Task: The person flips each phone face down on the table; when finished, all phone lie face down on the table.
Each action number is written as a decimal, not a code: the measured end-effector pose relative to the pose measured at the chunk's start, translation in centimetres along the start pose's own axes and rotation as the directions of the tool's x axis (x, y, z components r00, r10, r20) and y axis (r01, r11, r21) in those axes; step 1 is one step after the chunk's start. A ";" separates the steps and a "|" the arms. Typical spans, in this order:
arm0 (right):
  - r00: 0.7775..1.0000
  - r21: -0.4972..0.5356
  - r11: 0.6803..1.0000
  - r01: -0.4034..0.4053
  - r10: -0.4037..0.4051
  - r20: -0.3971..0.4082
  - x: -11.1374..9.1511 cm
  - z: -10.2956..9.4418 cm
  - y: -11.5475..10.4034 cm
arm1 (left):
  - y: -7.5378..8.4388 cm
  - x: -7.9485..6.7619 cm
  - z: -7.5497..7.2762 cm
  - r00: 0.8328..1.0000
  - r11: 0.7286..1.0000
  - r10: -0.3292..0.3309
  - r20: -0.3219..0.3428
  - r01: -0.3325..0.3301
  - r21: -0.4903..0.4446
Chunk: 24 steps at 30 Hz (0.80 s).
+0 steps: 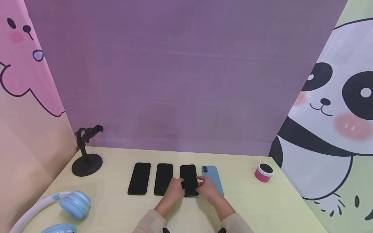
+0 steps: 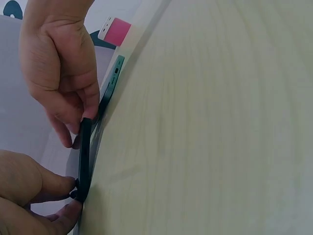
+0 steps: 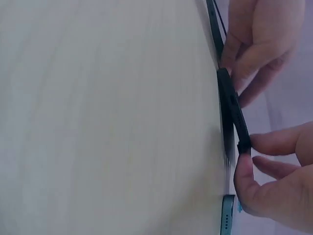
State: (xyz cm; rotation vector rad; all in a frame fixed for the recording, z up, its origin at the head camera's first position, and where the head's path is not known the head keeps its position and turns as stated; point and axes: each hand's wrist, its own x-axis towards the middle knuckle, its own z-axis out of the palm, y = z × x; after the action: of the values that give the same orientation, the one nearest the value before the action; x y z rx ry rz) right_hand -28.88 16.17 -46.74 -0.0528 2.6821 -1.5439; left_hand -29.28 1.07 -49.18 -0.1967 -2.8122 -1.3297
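Note:
Four phones lie in a row on the table. Three show black faces, and the blue phone at the right end lies with its camera side up. Both hands are at the third phone from the left, a black phone. My left hand pinches its left edge near the front corner. On the opposite edge, my right hand grips it between thumb and fingers. In the right wrist view this black phone stands tilted, one side raised off the tabletop. Behind my left hand is the second black phone.
Farther left lies another black phone. A black stand occupies the back left corner, with blue and white headphones in front of it. At the right is a pink jar with a black-topped white lid. A purple backdrop rises behind the table.

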 end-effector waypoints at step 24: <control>0.988 0.328 0.944 -0.015 -0.035 0.147 0.5 -2.3 -0.2 | 0.1 -0.1 0.6 0.990 0.979 0.141 -0.002 -0.140 -0.148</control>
State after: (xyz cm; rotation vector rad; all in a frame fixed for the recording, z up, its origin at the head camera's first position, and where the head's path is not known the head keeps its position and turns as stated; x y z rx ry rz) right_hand -29.53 18.01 -45.47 -0.1643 2.2813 -1.8849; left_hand -29.17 1.61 -49.51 -0.3977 -2.6499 -1.5069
